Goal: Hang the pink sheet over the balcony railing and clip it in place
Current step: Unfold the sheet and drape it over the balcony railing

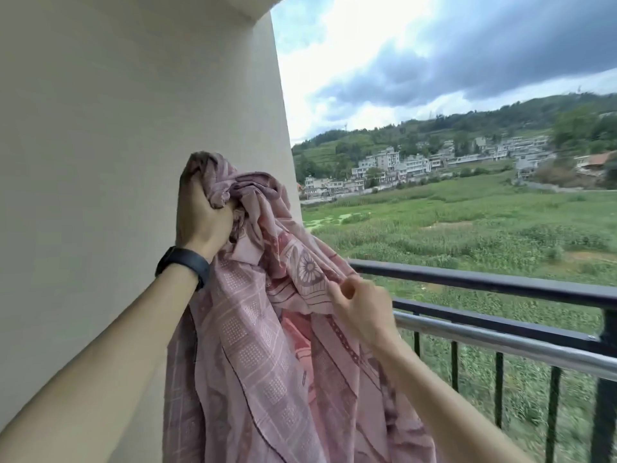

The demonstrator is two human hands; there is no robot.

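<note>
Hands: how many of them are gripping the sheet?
2: the left hand bunches the sheet up high; the right hand pinches it lower, near the railing.

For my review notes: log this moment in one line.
left hand: bunched pink sheet held high | right hand: pinching edge | railing: bare | clips: none visible

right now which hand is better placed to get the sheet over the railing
Probably the right hand. It pinches an edge of the pink sheet right beside the railing. The left hand grips a bunched wad higher up by the wall, away from the rail.
</note>
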